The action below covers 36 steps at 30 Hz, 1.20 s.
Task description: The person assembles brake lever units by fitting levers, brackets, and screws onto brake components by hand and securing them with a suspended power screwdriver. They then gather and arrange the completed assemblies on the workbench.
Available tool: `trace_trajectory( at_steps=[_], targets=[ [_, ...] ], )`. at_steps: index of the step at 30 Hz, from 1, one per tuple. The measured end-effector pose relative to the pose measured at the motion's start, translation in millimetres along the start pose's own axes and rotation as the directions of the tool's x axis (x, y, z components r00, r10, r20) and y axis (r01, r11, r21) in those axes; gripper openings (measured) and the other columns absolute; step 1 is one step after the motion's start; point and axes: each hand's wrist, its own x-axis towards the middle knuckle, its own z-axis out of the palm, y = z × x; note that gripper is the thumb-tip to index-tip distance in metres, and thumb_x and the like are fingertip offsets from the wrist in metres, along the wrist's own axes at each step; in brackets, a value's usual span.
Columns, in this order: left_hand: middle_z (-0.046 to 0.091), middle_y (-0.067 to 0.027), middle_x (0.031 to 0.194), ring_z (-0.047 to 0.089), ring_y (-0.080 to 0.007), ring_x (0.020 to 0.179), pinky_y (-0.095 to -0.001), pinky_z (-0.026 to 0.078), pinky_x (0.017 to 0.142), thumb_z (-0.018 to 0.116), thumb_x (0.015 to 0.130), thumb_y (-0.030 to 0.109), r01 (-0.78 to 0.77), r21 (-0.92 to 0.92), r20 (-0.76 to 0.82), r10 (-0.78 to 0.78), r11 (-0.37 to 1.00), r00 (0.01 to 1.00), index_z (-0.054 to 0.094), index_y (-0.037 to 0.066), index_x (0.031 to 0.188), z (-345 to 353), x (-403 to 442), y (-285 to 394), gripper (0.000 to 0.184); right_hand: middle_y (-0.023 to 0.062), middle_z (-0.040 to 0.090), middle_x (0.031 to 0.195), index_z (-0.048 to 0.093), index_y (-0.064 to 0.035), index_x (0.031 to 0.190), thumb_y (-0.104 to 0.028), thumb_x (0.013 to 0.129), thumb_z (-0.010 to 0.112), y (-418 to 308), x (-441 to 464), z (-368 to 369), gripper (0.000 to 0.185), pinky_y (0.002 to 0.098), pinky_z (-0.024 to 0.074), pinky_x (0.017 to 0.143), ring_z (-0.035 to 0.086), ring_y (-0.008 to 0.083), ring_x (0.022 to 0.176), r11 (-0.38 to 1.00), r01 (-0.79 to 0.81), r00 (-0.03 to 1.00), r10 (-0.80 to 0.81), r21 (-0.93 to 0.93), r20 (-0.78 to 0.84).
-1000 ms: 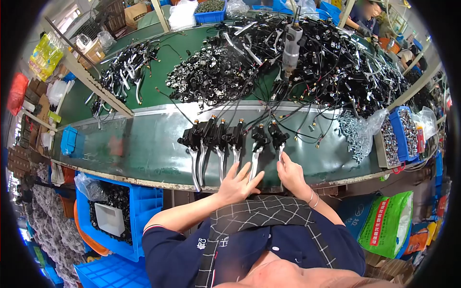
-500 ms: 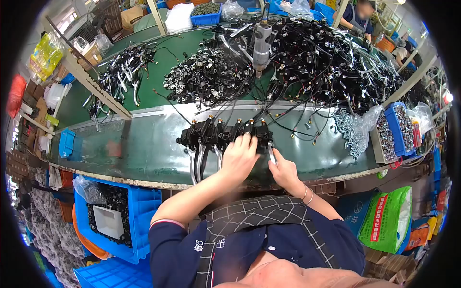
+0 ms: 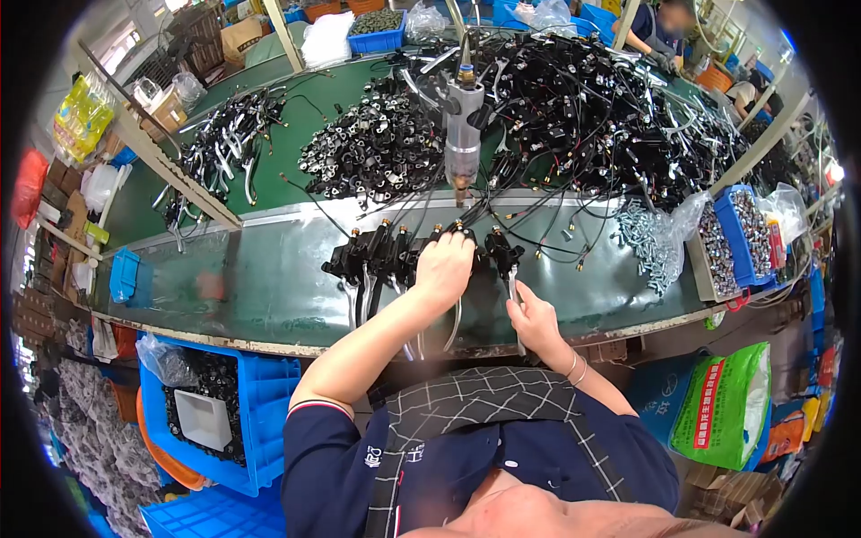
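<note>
A row of black brake levers [image 3: 363,255] with silver handles lies along the near part of the bench. My left hand [image 3: 444,266] is closed over the bodies at the row's right end, its fingers covering the lever under them. A bit to the right, apart from the row, one brake lever [image 3: 502,251] points away from me. My right hand [image 3: 536,320] pinches its silver handle between thumb and fingers. Just beyond my left fingertips hangs a power screwdriver [image 3: 463,134], its tip close above the levers.
Behind lie a heap of black clamps [image 3: 372,148] and a tangle of cabled levers [image 3: 592,117]. Loose bolts [image 3: 650,247] and a blue bin of small parts [image 3: 743,235] are at right. A blue crate [image 3: 269,412] stands below left. Another person [image 3: 659,31] is at the far right.
The right-hand brake lever has come away from the row and is now apart from it. The hanging screwdriver appears lower and nearer. My left hand has shifted slightly left.
</note>
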Motion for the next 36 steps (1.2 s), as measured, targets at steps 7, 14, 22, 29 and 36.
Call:
trace_trajectory(
  at_steps=[7,14,22,29,36],
  targets=[
    [0.051,-0.0054,0.09,0.055,-0.0189,0.087,-0.0305,0.049,0.069,0.058,0.072,0.013,-0.188,0.227,0.226,0.136,0.956,0.965,0.063,0.009,0.077,19.8,25.0,24.7,0.009,0.0116,0.051,0.051,0.052,0.0013,0.116,-0.017,0.082,0.056,2.3,2.8,-1.0,0.039,0.0353,0.0414,0.047,0.053,0.0238,0.045,0.999,0.03,0.999,-0.031,-0.033,-0.039],
    [0.054,-0.0081,0.096,0.054,-0.0276,0.098,-0.0379,0.046,0.08,0.071,0.07,0.023,0.118,-0.214,0.327,-0.043,0.97,0.944,0.062,0.004,0.085,-27.2,16.2,-24.5,0.025,0.0141,0.055,0.055,0.052,-0.0003,0.114,-0.02,0.081,0.055,-3.9,-2.5,-6.9,0.039,0.0422,0.0448,0.051,0.058,0.0335,0.054,0.969,0.126,0.991,-0.133,-0.214,-0.022],
    [0.05,-0.01,0.117,0.043,-0.0293,0.118,-0.0454,0.032,0.099,0.072,0.07,0.027,0.037,-0.216,0.224,0.013,0.976,0.974,0.056,0.011,0.108,-26.2,-26.1,-68.2,0.044,0.0123,0.055,0.047,0.047,0.0071,0.117,-0.028,0.081,0.058,-24.7,1.2,33.4,0.051,0.0391,0.0458,0.042,0.057,0.0296,0.042,0.819,0.359,0.932,-0.344,-0.447,0.118],
    [0.049,-0.0125,0.126,0.04,-0.0298,0.123,-0.0462,0.031,0.101,0.067,0.075,0.032,-0.341,-0.302,0.201,0.409,0.89,0.89,0.054,0.011,0.115,-14.2,24.1,-26.8,0.046,0.0127,0.058,0.054,0.053,0.0033,0.111,-0.044,0.08,0.057,-37.4,5.0,23.7,0.056,0.0408,0.0482,0.047,0.06,0.0302,0.048,0.765,0.364,0.925,-0.227,-0.531,0.306],
    [0.058,-0.0046,0.104,0.048,-0.0241,0.113,-0.0378,0.042,0.087,0.061,0.079,0.032,-0.3,-0.32,0.361,0.409,0.899,0.838,0.059,0.009,0.089,4.3,25.3,-30.4,0.025,0.011,0.058,0.072,0.056,-0.0078,0.077,-0.014,0.08,0.052,-6.3,179.3,-55.0,0.008,0.042,0.0482,0.057,0.059,0.032,0.066,0.691,0.444,0.804,-0.588,-0.571,-0.086]
  ],
)
